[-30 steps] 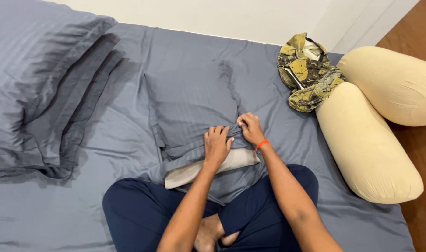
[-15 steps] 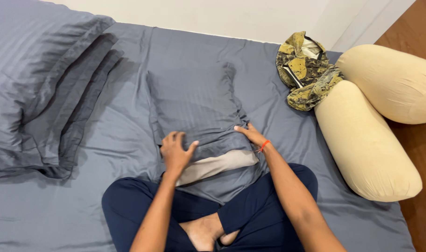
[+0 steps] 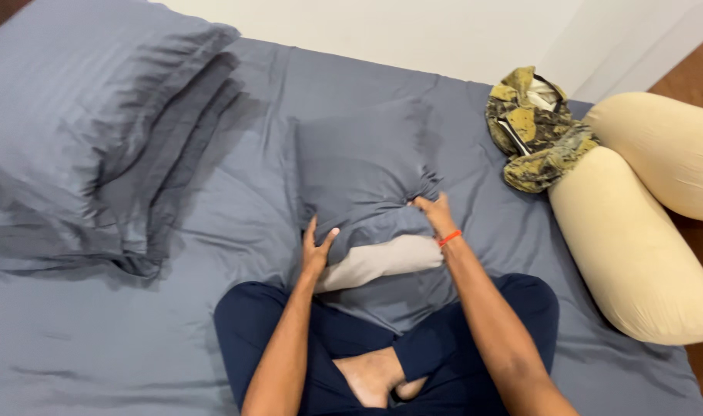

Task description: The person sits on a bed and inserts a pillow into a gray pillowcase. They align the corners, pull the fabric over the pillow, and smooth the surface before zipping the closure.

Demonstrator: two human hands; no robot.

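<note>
Two hands work one pillow at the middle of the bed. The left hand presses half-open against the pillow's left edge, thumb spread toward one o'clock and fingers partly hidden behind the fabric; the right hand, with an orange band at the wrist, is closed on a bunch of the grey pillowcase at the pillow's right edge. The beige pillow shows only at its near end, poking out of the case's open mouth toward six o'clock, just above the crossed legs.

To do this step well, I judge that both hands should grip the case's hem rather than loose cloth higher up, and draw it evenly toward six o'clock so that neither side runs ahead. The bunching under the right hand suggests the fabric is gathering there; smoothing it first would let the case slide. The corners at twelve o'clock look soft, so the filling may need shaking down into them.

At ten o'clock lie stacked grey pillows; at two o'clock sit a camouflage cloth bundle and two cream bolsters.
</note>
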